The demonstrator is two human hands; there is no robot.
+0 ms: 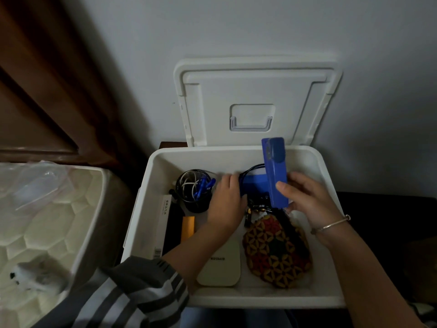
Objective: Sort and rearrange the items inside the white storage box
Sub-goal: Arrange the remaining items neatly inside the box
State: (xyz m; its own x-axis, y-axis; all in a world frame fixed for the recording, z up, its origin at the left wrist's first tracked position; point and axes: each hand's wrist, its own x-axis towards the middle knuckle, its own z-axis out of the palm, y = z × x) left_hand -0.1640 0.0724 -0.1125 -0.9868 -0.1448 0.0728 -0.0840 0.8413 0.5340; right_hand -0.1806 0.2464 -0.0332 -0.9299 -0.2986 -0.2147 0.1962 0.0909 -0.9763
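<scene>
The white storage box (142, 204) stands open, its lid (255, 91) leaning on the wall behind. My right hand (307, 200) holds a long blue case (275, 171) upright above the box's middle. My left hand (227, 200) is inside the box, gripping a flat blue item (254, 184) with a dark cable around it. A black mesh cup (196, 190) with cables stands at the back left. Loose batteries (257, 207) lie under my hands. A beaded patterned pouch (276, 252) and a cream flat device (222, 266) lie at the front.
A long white carton (162, 228), a black item and an orange item (188, 227) lie along the box's left wall. A quilted mattress (42, 223) with a clear plastic bag (35, 183) and a small plush toy (35, 275) is on the left. A dark surface lies to the right.
</scene>
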